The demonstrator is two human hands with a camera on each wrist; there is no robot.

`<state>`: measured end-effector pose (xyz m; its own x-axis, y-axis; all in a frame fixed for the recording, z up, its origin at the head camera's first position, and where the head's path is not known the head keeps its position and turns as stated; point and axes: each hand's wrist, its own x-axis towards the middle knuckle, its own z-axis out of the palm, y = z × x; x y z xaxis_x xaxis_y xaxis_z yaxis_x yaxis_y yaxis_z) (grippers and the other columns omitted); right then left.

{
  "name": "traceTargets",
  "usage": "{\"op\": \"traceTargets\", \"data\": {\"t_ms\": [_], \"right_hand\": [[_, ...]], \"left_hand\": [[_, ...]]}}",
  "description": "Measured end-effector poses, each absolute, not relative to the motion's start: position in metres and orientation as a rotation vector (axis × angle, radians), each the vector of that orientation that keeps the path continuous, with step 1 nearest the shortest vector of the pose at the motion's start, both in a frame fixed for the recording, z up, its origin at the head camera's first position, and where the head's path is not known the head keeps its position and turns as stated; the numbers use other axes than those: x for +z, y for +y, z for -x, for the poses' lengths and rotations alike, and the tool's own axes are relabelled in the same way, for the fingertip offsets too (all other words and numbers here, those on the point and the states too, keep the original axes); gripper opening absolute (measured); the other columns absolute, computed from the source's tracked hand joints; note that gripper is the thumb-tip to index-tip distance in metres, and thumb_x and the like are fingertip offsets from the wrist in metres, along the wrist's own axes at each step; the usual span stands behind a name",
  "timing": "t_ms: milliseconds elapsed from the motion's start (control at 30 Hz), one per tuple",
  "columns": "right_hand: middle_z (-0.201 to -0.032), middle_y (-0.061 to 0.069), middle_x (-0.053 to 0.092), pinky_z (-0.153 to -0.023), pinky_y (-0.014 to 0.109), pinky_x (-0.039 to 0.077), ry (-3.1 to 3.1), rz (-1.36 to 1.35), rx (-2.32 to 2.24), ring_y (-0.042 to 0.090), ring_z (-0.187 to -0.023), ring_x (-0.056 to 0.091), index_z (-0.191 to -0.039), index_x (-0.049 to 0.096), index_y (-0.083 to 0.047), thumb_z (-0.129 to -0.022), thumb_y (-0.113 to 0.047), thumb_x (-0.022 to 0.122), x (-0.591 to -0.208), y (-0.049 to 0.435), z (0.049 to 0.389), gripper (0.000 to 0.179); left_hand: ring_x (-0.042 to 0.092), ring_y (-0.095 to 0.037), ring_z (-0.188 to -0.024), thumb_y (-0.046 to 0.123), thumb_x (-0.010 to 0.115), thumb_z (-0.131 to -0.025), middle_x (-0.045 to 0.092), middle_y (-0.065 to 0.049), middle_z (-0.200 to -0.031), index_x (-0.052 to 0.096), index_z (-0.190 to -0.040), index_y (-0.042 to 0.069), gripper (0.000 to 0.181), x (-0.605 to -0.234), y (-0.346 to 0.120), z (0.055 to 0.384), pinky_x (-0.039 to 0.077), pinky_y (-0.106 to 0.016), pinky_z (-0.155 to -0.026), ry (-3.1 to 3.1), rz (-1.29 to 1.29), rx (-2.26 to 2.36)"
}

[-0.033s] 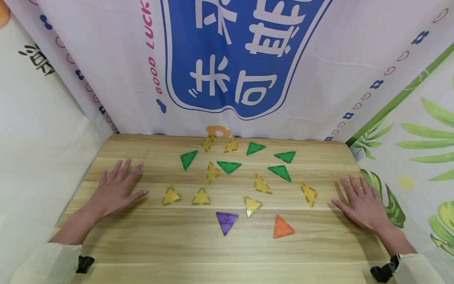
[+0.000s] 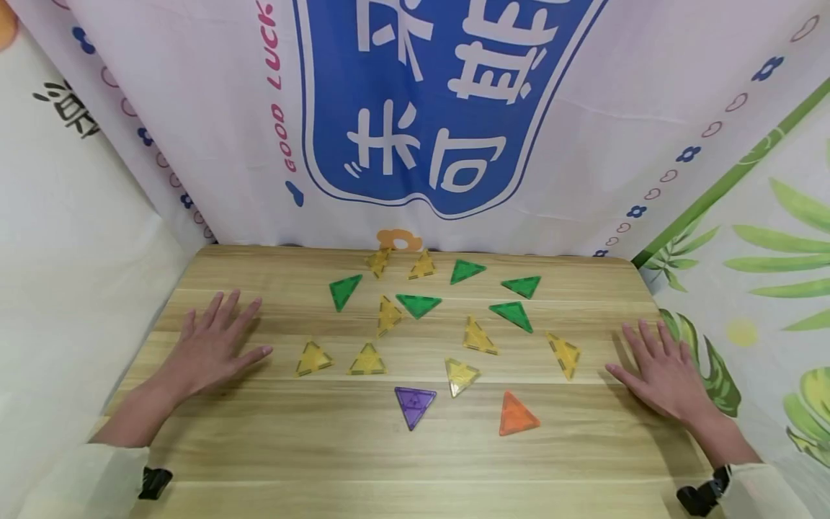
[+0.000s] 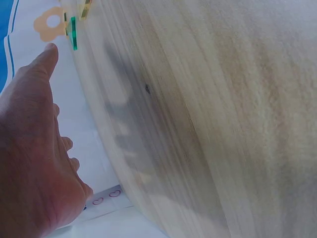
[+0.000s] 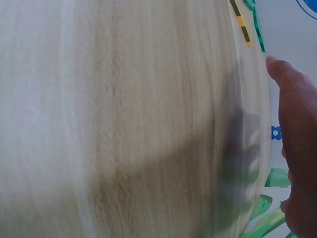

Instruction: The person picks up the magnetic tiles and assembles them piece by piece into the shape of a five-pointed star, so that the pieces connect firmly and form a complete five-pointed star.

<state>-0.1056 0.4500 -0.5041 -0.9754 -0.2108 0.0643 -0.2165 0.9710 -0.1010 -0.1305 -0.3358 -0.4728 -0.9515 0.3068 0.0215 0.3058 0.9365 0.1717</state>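
Fingers spread, my left hand (image 2: 209, 351) is held over the left side of the wooden table and holds nothing. Nearest to it is a yellow triangular tile (image 2: 314, 359). My right hand (image 2: 664, 371), also spread and holding nothing, is over the right edge, with a long yellow triangular tile (image 2: 565, 355) nearest. Between the hands lie several see-through triangular tiles: green ones such as this green tile (image 2: 418, 305), more yellow ones, a purple tile (image 2: 414, 406) and an orange tile (image 2: 517, 415). Each wrist view shows a hand's shadow on the wood.
The wooden table (image 2: 337, 461) has rounded far corners. A printed cloth (image 2: 246, 180) with a blue sign hangs behind its far edge. White cloth (image 2: 71, 238) is on the left, and leaf-patterned cloth (image 2: 778, 288) borders the right.
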Motion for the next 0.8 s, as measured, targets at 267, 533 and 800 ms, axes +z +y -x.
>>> {"op": "traceTargets", "data": {"t_ms": [267, 533, 800], "right_hand": [[-0.169, 0.033, 0.021, -0.113, 0.085, 0.014, -3.066, -0.321, 0.169, 0.057, -0.157, 0.007, -0.168, 0.024, -0.004, -0.103, -0.058, 0.059, -0.502, 0.449, 0.105, 0.091], [-0.169, 0.034, 0.022, -0.113, 0.083, 0.016, -3.042, -0.342, 0.165, 0.056, -0.158, 0.005, -0.167, 0.025, -0.004, -0.103, -0.057, 0.059, -0.500, 0.442, 0.105, 0.091], [-0.169, 0.033, 0.021, -0.118, 0.079, 0.015, -3.029, -0.400, 0.188, 0.052, -0.160, 0.001, -0.168, 0.024, -0.003, -0.102, -0.057, 0.060, -0.489, 0.421, 0.110, 0.091]], "left_hand": [[0.006, -0.056, -0.158, 0.060, 0.063, -0.100, 0.014, -0.034, -0.171, 0.022, -0.170, 0.012, 0.095, -0.471, -0.335, 0.133, 0.011, -0.088, -0.111, 3.080, -0.505, 0.275], [0.002, -0.053, -0.159, 0.061, 0.062, -0.101, 0.009, -0.032, -0.172, 0.019, -0.171, 0.013, 0.095, -0.469, -0.330, 0.135, 0.006, -0.086, -0.115, 3.047, -0.522, 0.300], [0.006, -0.052, -0.159, 0.060, 0.067, -0.098, 0.011, -0.030, -0.173, 0.023, -0.170, 0.013, 0.097, -0.466, -0.323, 0.136, 0.005, -0.085, -0.116, 3.059, -0.586, 0.337]]}}
